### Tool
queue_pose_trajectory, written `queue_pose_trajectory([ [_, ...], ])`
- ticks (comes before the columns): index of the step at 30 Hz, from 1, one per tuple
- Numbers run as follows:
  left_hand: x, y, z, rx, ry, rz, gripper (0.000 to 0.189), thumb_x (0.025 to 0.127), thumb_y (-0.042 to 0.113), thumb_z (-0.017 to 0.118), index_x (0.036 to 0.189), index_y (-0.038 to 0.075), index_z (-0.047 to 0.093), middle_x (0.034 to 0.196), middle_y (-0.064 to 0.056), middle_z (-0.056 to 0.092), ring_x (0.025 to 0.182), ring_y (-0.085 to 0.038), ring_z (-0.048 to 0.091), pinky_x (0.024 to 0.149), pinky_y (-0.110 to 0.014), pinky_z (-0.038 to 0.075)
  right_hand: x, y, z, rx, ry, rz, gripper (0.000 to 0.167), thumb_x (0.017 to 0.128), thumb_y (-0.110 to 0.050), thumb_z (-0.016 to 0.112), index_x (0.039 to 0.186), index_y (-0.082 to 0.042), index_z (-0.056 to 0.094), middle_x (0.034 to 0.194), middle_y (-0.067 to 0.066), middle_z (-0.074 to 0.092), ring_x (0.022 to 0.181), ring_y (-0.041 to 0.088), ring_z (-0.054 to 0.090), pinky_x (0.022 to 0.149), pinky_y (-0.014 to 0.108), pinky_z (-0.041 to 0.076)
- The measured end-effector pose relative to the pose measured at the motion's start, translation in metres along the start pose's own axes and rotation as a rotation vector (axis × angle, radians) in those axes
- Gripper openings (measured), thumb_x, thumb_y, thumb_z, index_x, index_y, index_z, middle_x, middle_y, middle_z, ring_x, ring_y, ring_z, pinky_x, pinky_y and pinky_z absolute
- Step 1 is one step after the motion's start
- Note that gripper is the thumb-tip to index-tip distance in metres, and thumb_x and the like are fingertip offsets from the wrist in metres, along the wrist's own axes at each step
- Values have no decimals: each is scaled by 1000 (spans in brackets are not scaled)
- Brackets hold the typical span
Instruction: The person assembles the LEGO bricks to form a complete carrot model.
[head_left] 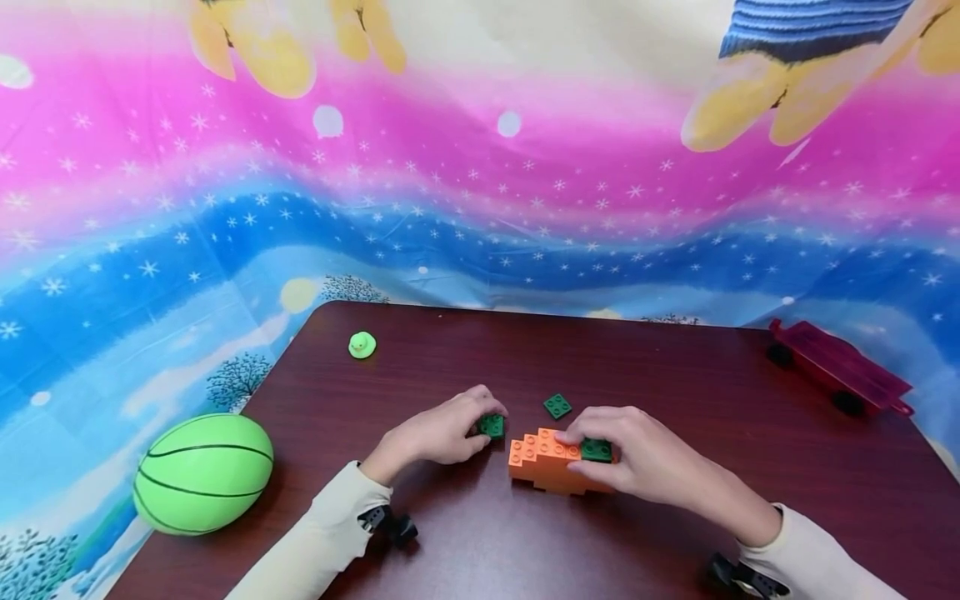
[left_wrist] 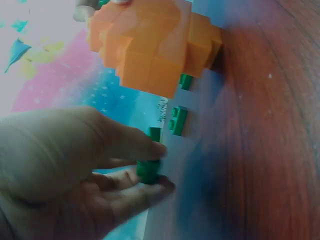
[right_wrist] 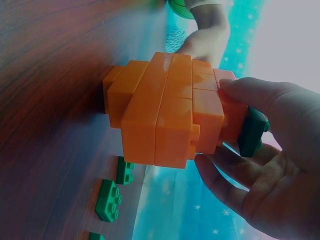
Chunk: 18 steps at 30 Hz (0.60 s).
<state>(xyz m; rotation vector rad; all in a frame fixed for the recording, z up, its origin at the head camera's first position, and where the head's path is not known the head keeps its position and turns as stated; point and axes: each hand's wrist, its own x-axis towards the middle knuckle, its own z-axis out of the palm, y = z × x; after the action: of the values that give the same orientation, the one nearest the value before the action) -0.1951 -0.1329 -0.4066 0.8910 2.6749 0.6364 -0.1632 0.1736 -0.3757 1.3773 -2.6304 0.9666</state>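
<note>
My left hand (head_left: 442,433) pinches a small green toy brick (head_left: 492,427) just left of an orange build. In the left wrist view, thumb and fingers lie on either side of that brick (left_wrist: 148,172). The stepped orange brick build (head_left: 546,467) stands on the table, gripped at its right part by my right hand (head_left: 648,458). A dark green brick (head_left: 597,450) sits on top of it, between the right thumb and fingers; those fingers hide part of the build. Behind the build lies a loose green brick (head_left: 557,406) with its studs up.
A green ball (head_left: 204,473) with black lines rests at the table's left edge. Further back is a small green rubber duck (head_left: 362,345). The dark red toy cart (head_left: 843,367) with black wheels stands at the far right. A printed cloth (head_left: 480,200) hangs behind the brown table (head_left: 450,350).
</note>
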Motion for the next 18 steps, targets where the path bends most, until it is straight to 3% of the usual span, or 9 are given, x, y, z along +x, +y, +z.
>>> queue_pose_trajectory([
  [5,-2,2,-8,-120,125,83,38,100,17,66,137,11,60,122,0,58,91,-12,56,81,-26,52,1,0,0,-5,0,2,18,94,-28,76,112,-26,75,106,-12,73,83,-5,61,72,22,54],
  [9,-5,14,-17,-245,190,166,38,97,15,70,135,14,62,121,0,64,89,-8,61,81,-23,57,1,0,-1,-6,-3,9,18,94,-28,76,111,-26,75,106,-12,73,83,-5,62,72,22,55],
  [14,-9,36,-22,-348,190,276,41,94,13,74,134,12,64,114,-2,68,88,-6,64,80,-26,60,0,0,-1,-2,-17,23,18,93,-27,78,111,-26,74,105,-11,74,82,-5,61,71,22,55],
  [18,-10,47,-21,-357,157,304,37,91,13,76,128,14,68,110,2,69,85,-3,64,78,-25,60,1,0,-1,-9,-14,8,19,92,-24,79,111,-25,74,106,-11,74,85,-4,63,73,22,56],
])
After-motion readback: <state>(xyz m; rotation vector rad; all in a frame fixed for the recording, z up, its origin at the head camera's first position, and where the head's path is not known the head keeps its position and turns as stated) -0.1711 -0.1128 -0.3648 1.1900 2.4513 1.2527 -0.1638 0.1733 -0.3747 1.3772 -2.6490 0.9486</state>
